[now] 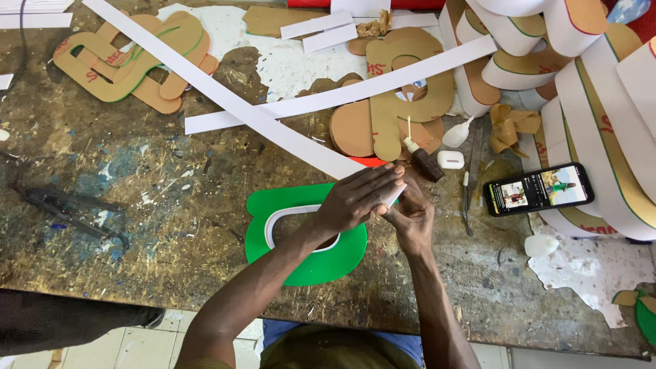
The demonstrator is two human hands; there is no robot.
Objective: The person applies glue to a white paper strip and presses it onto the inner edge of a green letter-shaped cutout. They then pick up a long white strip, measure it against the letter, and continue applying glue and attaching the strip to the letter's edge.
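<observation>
Left hand (pixel 355 198) and right hand (pixel 408 215) both pinched shut on long white strip (pixel 225 102), flat, smooth, running diagonally to bench's far-left corner. Beneath: glossy green letter cutout (pixel 301 263), white rim inside, near bench's front edge. Bench (pixel 137 191) scarred, paint-flecked. Brown card letters (pixel 130 58) far-left; phone (pixel 538 189), screen lit, right.

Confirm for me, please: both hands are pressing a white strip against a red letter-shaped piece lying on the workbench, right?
Not quite: the head view shows the letter-shaped piece is green, not red. Both the left hand and right hand do press the white strip against it on the workbench.
</observation>
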